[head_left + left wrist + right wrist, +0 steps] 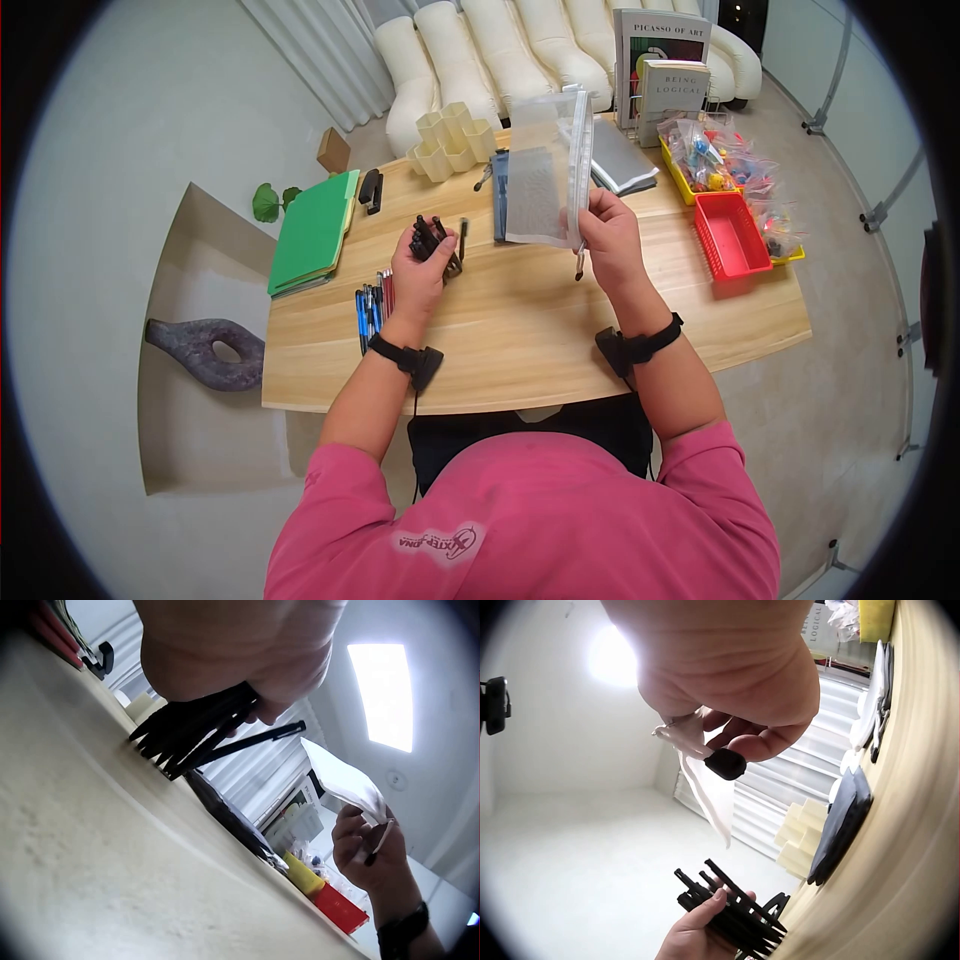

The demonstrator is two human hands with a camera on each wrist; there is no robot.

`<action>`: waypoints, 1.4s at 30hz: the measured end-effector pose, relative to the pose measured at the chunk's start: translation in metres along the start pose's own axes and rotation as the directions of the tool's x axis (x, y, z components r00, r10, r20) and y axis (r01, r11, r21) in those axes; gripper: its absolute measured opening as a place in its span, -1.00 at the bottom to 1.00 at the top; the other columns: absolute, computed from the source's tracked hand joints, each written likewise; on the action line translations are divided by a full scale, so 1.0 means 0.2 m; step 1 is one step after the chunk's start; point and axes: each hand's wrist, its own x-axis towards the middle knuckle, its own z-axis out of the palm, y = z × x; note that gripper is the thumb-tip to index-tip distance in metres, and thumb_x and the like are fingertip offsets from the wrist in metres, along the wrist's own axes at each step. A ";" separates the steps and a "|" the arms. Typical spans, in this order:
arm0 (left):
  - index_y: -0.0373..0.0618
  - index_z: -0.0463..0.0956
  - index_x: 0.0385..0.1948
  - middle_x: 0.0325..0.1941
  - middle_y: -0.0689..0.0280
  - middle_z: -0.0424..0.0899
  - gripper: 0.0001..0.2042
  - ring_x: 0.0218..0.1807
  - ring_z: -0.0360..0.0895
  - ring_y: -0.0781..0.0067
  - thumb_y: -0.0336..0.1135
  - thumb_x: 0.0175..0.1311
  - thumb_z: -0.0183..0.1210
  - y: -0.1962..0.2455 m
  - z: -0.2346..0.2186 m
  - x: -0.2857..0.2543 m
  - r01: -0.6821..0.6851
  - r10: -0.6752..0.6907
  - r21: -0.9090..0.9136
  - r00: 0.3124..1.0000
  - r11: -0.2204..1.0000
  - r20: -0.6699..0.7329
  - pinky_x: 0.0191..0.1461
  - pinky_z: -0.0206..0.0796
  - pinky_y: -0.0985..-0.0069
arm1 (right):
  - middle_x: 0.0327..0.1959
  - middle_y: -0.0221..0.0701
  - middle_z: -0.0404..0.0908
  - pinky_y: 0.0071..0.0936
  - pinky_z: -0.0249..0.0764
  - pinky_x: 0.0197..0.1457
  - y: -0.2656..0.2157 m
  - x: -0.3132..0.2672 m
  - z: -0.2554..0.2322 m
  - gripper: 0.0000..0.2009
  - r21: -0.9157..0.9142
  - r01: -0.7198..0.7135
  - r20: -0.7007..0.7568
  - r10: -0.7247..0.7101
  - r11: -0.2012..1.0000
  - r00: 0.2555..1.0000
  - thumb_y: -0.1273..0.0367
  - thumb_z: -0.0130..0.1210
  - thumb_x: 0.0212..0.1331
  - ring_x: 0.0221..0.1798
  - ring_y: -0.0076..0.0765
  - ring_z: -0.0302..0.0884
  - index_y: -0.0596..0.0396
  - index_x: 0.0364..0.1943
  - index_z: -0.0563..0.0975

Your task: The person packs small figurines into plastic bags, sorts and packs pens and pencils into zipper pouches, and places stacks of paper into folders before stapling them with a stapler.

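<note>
My left hand (416, 285) grips a bundle of black pens (428, 240), held upright close over the wooden table. In the left wrist view the pens (191, 727) point their lower ends at the tabletop, and one sticks out at an angle. My right hand (612, 245) pinches a translucent zip pouch (540, 195) by its zipper edge, holding it up above the table. Its black zip pull (726, 763) dangles below the fingers. Left of the left hand, blue, black and red pens (374, 302) lie in a row. A dark blue pouch (501, 168) lies behind the raised one.
A green folder (312, 235) and a black stapler (371, 190) lie at the left. Behind stands a cream hexagonal holder (450, 145). To the right are a grey pouch (622, 158), upright books (672, 95), a red basket (732, 240) and a yellow basket (676, 172) of bagged items.
</note>
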 end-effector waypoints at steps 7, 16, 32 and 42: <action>-0.22 0.58 0.13 -0.06 0.31 0.78 -0.72 0.02 0.75 0.43 -0.43 0.48 0.38 -0.02 -0.05 0.01 0.102 -0.101 0.062 0.995 0.993 -0.009 0.18 0.60 0.46 | -0.36 -0.47 0.71 -0.69 0.38 -0.44 0.02 0.01 0.00 -0.89 -0.006 -0.016 -0.007 0.016 1.000 1.000 0.46 0.32 0.28 -0.46 -0.70 0.49 0.13 -0.22 0.60; -0.24 0.60 0.05 -0.04 0.27 0.78 -0.75 0.03 0.75 0.40 -0.49 0.43 0.41 0.10 0.00 0.00 0.058 -0.063 0.080 0.996 0.995 0.057 0.22 0.59 0.42 | -0.36 -0.47 0.69 -0.68 0.38 -0.45 0.02 0.00 0.02 -0.89 -0.005 -0.033 -0.013 0.033 0.999 0.999 0.48 0.31 0.28 -0.49 -0.71 0.46 0.13 -0.21 0.59; -0.19 0.49 0.18 -0.09 0.35 0.63 -0.71 0.03 0.71 0.43 -0.36 0.57 0.30 0.05 0.06 -0.03 -0.059 0.054 0.048 0.994 0.997 0.099 0.19 0.57 0.46 | -0.40 -0.49 0.66 -0.67 0.36 -0.44 0.00 -0.01 0.02 -0.91 -0.009 -0.030 0.002 0.030 0.999 1.000 0.49 0.29 0.28 -0.52 -0.72 0.42 0.12 -0.25 0.57; -0.17 0.57 0.11 -0.11 0.42 0.65 -0.75 -0.07 0.59 0.62 -0.40 0.51 0.36 0.12 0.21 -0.08 -0.026 -0.011 0.155 0.973 0.988 0.229 0.07 0.50 0.58 | -0.39 -0.46 0.68 -0.66 0.38 -0.45 -0.01 0.00 0.02 -0.90 0.006 -0.014 -0.005 0.014 1.000 1.000 0.49 0.31 0.28 -0.52 -0.70 0.44 0.14 -0.24 0.58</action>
